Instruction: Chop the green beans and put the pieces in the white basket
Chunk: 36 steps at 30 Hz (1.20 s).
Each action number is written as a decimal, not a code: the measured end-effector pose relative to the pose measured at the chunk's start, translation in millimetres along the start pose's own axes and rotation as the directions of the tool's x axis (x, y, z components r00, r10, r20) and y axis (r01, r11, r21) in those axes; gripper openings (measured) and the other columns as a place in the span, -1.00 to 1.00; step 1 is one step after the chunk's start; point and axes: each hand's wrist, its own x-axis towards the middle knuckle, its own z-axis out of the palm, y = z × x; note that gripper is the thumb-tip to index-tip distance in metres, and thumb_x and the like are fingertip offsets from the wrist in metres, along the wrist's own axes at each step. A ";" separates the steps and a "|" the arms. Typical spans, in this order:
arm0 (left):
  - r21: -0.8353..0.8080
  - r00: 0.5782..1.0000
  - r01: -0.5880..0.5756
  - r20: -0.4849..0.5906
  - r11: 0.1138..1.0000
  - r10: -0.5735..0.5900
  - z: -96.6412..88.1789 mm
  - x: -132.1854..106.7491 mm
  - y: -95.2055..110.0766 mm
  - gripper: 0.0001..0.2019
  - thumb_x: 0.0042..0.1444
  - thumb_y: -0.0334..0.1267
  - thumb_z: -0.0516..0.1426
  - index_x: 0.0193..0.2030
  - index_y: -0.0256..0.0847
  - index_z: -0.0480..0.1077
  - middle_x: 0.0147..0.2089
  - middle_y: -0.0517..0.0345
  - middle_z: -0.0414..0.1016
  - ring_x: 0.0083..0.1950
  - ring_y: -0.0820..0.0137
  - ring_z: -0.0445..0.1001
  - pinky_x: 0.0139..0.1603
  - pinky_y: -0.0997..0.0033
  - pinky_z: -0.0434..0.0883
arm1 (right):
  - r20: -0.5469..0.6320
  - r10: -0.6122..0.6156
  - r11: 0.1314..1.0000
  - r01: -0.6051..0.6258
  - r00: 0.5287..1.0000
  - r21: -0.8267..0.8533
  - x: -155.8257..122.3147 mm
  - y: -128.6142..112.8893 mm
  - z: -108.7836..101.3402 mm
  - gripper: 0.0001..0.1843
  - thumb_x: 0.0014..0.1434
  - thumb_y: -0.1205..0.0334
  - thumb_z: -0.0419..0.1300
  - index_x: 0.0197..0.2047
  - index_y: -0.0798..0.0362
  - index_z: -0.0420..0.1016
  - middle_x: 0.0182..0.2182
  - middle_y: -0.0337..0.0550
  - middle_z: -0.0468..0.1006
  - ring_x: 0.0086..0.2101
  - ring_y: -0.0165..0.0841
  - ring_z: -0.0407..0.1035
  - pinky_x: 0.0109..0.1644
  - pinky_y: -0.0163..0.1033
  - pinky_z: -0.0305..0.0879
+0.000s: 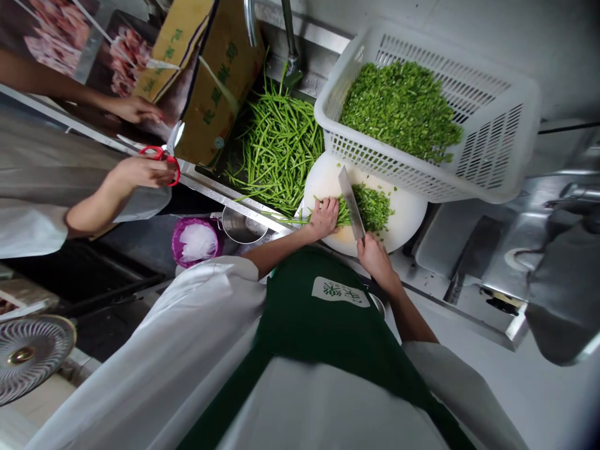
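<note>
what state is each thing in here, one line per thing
long silver-bladed knife, gripped in the right hand
long thin green stems, heaped; some under the left hand
finely chopped green pieces, loose on the round white cutting board
white slotted plastic basket, partly filled with chopped greens
red-handled metal scissors, held in a co-worker's hand
yellow-brown cardboard box, looks open

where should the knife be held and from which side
Best by the handle, coming from the near right, as the right hand does. The knife lies with its handle end toward the near right, and its bare blade slants away to the far left, between the left hand and the chopped greens, so a far-side approach would likely meet metal.
</note>
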 end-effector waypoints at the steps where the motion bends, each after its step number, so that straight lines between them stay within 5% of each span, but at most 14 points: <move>1: -0.002 1.000 -0.007 0.003 1.000 0.007 0.2 0.5 0.3 -0.09 0.21 -0.02 0.19 0.55 -0.50 -0.01 0.47 -0.40 0.15 0.45 -0.15 0.11 0.49 -0.21 0.01 | -0.008 0.002 1.000 -0.002 1.000 0.005 6.5 -2.6 3.3 -0.65 0.50 0.20 -0.10 0.13 0.21 0.37 -0.14 0.17 0.61 -0.13 -0.16 0.51 -0.08 -0.21 0.24; 5: 0.005 1.000 0.000 0.008 1.000 0.000 -7.1 -3.6 -2.5 -0.05 0.22 0.00 0.18 0.58 -0.48 -0.09 0.50 -0.42 0.09 0.50 -0.17 0.06 0.52 -0.25 -0.09 | -0.044 0.010 1.000 -0.010 0.999 -0.001 21.3 -8.0 7.7 -0.65 0.51 0.20 -0.12 0.13 0.21 0.36 -0.15 0.15 0.62 -0.13 -0.16 0.52 -0.10 -0.22 0.22; 10: 0.050 0.997 0.073 0.011 0.996 -0.073 -16.1 -12.5 -10.1 0.13 0.14 0.15 0.25 0.57 -0.59 -0.17 0.51 -0.54 0.01 0.58 -0.33 -0.20 0.50 -0.37 -0.14 | -0.067 0.016 0.999 -0.019 0.998 -0.043 0.6 -2.0 -8.4 -0.63 0.52 0.13 -0.13 0.13 0.18 0.36 -0.16 0.12 0.62 -0.17 -0.16 0.52 -0.11 -0.21 0.22; 17: 0.054 0.997 0.041 0.057 0.998 -0.044 -12.1 -10.2 -9.5 -0.08 0.23 0.03 0.16 0.55 -0.54 -0.03 0.48 -0.45 0.10 0.45 -0.23 0.08 0.48 -0.26 -0.07 | -0.001 -0.004 0.997 0.004 1.000 -0.083 -24.7 -8.9 -13.3 -0.62 0.52 0.13 -0.14 0.13 0.15 0.35 -0.19 0.10 0.62 -0.17 -0.14 0.53 -0.09 -0.19 0.26; 26: -0.021 0.999 0.031 0.019 0.999 -0.030 -3.5 -8.2 -8.1 -0.26 0.29 -0.16 0.04 0.52 -0.56 0.03 0.40 -0.43 0.21 0.35 -0.10 0.22 0.35 -0.09 0.15 | -0.037 0.011 0.999 -0.012 0.999 -0.035 23.1 -17.2 9.5 -0.61 0.51 0.20 -0.16 0.15 0.22 0.35 -0.14 0.17 0.64 -0.14 -0.16 0.53 -0.10 -0.21 0.25; 30: -0.043 1.000 0.025 -0.014 0.999 -0.025 -6.9 -3.0 -4.6 -0.20 0.25 -0.08 0.15 0.50 -0.55 0.06 0.38 -0.42 0.24 0.33 -0.09 0.25 0.36 -0.02 0.18 | -0.054 -0.005 1.000 0.004 0.999 -0.011 23.9 5.2 2.2 -0.65 0.51 0.14 -0.10 0.08 0.16 0.40 -0.14 0.12 0.63 -0.16 -0.16 0.51 -0.14 -0.22 0.22; 36: 0.003 0.996 0.087 0.009 0.996 -0.088 -19.3 -4.3 -8.2 0.06 0.15 0.10 0.26 0.56 -0.55 -0.08 0.46 -0.49 0.11 0.46 -0.32 0.04 0.47 -0.32 -0.08 | -0.110 0.031 0.998 -0.036 0.993 -0.044 -16.1 3.2 -10.8 -0.61 0.52 0.11 -0.14 0.12 0.17 0.37 -0.22 0.10 0.62 -0.22 -0.15 0.52 -0.17 -0.20 0.21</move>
